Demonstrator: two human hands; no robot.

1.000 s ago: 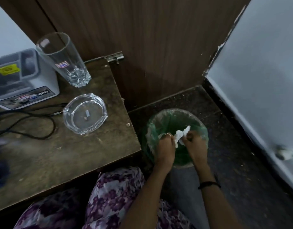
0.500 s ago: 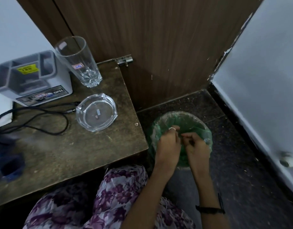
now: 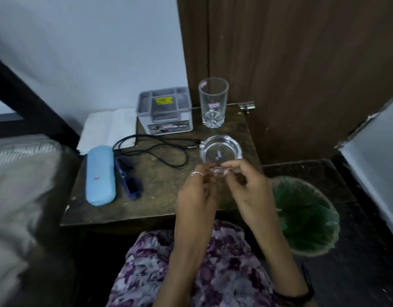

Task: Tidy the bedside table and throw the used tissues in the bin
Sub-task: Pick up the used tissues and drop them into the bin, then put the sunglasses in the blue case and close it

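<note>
Both hands hung over the near right part of the wooden surface (image 3: 160, 196), close together in the middle of the frame. The left hand (image 3: 196, 193), with a ring on one finger, had its fingers loosely curled and held nothing that I could see. The right hand (image 3: 246, 189) was the same, its fingers bent inward and relaxed, with a dark band on the wrist at the lower right. Their fingertips sat just in front of the glass ashtray (image 3: 221, 152), which lay flat on the surface near its right edge; whether they touched its rim I could not tell. Behind the ashtray, toward the upper middle, an empty tall glass (image 3: 213, 103) stood upright, and just left of it sat a grey organiser box (image 3: 165, 110) with a yellow label. A black cable (image 3: 155, 149) looped across the surface from the box toward the ashtray. At the left of the surface lay a light blue case (image 3: 100, 175), with a dark blue object (image 3: 130, 181) just beside it. White folded paper or cloth (image 3: 109, 127) lay at the back left corner. The bin (image 3: 306, 218), lined with a green bag, stood on the dark floor at the right, just beside the surface; no tissues showed clearly inside it, since the bag's folds were dim. A bed (image 3: 16, 185) filled the left edge, and a flowered garment (image 3: 224, 273) covered the person's lap at the bottom.
</note>
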